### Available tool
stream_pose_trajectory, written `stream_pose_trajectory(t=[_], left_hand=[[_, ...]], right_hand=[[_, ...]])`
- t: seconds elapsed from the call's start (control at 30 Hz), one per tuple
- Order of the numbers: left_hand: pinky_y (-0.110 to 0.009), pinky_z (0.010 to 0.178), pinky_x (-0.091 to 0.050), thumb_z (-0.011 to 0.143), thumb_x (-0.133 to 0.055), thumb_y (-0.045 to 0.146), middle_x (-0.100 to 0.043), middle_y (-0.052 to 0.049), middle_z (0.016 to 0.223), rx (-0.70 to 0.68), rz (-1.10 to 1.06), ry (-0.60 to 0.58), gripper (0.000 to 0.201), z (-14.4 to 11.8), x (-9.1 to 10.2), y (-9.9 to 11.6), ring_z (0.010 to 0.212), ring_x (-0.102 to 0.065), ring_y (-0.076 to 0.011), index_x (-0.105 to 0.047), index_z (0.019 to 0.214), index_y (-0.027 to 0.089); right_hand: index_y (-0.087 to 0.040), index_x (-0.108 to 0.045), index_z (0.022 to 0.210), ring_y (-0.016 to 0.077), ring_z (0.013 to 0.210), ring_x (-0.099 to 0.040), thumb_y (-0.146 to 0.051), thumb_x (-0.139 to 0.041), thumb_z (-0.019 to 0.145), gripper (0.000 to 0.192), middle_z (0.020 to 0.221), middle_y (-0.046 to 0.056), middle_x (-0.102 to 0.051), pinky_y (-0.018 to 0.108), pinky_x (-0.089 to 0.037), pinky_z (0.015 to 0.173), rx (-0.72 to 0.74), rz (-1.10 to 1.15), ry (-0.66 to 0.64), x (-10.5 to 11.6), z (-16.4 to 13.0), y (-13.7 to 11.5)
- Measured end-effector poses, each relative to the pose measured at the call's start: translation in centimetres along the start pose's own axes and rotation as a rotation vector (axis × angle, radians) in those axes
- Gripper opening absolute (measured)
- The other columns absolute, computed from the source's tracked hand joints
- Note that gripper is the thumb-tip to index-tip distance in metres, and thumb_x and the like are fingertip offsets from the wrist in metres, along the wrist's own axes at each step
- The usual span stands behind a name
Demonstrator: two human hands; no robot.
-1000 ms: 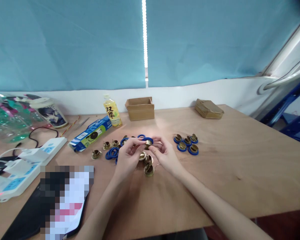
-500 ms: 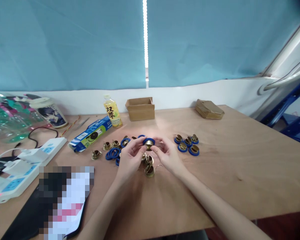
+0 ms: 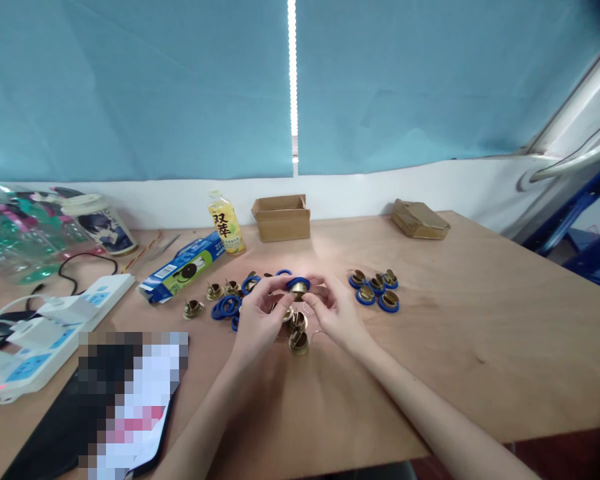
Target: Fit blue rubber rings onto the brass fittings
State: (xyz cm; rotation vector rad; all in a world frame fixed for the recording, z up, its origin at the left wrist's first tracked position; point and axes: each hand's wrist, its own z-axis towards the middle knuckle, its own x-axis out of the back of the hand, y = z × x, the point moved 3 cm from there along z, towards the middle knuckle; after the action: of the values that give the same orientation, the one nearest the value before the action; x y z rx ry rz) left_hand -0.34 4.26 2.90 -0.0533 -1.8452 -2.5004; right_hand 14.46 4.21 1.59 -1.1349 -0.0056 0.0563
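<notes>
Along the far edge of the table (image 3: 490, 333), a cardboard box (image 3: 284, 223) stands near the middle, a flatter box (image 3: 419, 220) lies toward the far right corner, and a yellow drink bottle (image 3: 227, 228) stands left of centre, just beside a blue-green carton (image 3: 183, 270). A lidded cup (image 3: 104, 228) and clear plastic bottles (image 3: 23, 243) crowd the far left corner, with a white power strip (image 3: 60, 350) along the left side and a blurred-out flat item (image 3: 125, 413) near the near left corner. Loose blue rings (image 3: 226, 307) lie beside the left hand (image 3: 260, 312), which partly hides some; loose brass fittings (image 3: 299, 343) clutter the space between the wrists, and five ringed fittings (image 3: 377, 283) lie right of the right hand (image 3: 337, 310). The held brass fitting (image 3: 299, 291) is at the middle of the table, raised above the loose ones, its short axis roughly upright and a blue ring (image 3: 298, 283) round its upper end. Both hands pinch it from opposite sides, thumbs on the near face and fingers curled behind; each grip is closed on this fitting, forearms reaching in from the near edge.
</notes>
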Motion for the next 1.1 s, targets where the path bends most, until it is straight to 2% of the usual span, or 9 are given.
stream_pose_trajectory(t=[0.4, 0.6, 0.83, 1.03, 1.1], left_hand=[[-0.028, 0.071, -0.054, 0.083, -0.068, 0.025, -0.069, -0.006, 0.102, -0.04, 0.023, -0.038, 0.018, 0.0, 0.1, -0.2, 0.082, -0.067, -0.0174, -0.067, 0.1, 0.019], [-0.028, 0.072, -0.053, 0.08, -0.07, 0.023, -0.07, -0.006, 0.099, -0.001, 0.018, -0.027, 0.02, -0.2, -0.2, -0.5, 0.082, -0.067, -0.0176, -0.067, 0.099, 0.018], [-0.031, 0.082, -0.054, 0.081, -0.071, 0.03, -0.071, -0.006, 0.102, 0.008, -0.029, 0.0, 0.029, -0.1, -0.7, -1.2, 0.095, -0.068, -0.0201, -0.065, 0.107, 0.018], [-0.027, 0.065, -0.051, 0.089, -0.062, 0.038, -0.066, -0.003, 0.088, 0.01, 0.132, -0.057, 0.028, -0.4, -0.7, -2.0, 0.078, -0.067, -0.0183, -0.062, 0.112, 0.022], [-0.026, 0.064, -0.05, 0.09, -0.062, 0.038, -0.066, -0.002, 0.086, 0.004, 0.161, -0.071, 0.025, -0.5, -0.7, -2.0, 0.077, -0.067, -0.0184, -0.061, 0.11, 0.022]], right_hand=[[-0.023, -0.058, 0.105, 0.0185, 0.096, -0.069, -0.014, -0.058, 0.083, 0.024, 0.101, 0.004, -0.068, 0.031, -0.057, 0.081, 0.046, -0.012, -0.007, -0.1, -0.1, 0.0], [-0.022, -0.062, 0.1, 0.0197, 0.09, -0.068, -0.017, -0.058, 0.089, 0.013, 0.094, 0.004, -0.069, 0.033, -0.055, 0.08, 0.093, -0.167, 0.032, 0.3, -0.1, 0.0], [-0.021, -0.065, 0.103, 0.0184, 0.082, -0.07, -0.024, -0.059, 0.094, 0.011, 0.095, 0.005, -0.068, 0.031, -0.057, 0.073, 0.043, -0.158, 0.045, 0.6, 0.2, 0.0], [-0.02, -0.065, 0.096, 0.0169, 0.075, -0.067, -0.03, -0.059, 0.093, 0.012, 0.093, 0.005, -0.062, 0.029, -0.056, 0.066, 0.02, -0.235, 0.074, 0.7, 0.2, 0.2], [-0.02, -0.065, 0.095, 0.0162, 0.073, -0.066, -0.032, -0.058, 0.094, 0.014, 0.093, 0.005, -0.062, 0.029, -0.055, 0.064, -0.001, -0.24, 0.056, 0.6, 0.2, 0.4]])
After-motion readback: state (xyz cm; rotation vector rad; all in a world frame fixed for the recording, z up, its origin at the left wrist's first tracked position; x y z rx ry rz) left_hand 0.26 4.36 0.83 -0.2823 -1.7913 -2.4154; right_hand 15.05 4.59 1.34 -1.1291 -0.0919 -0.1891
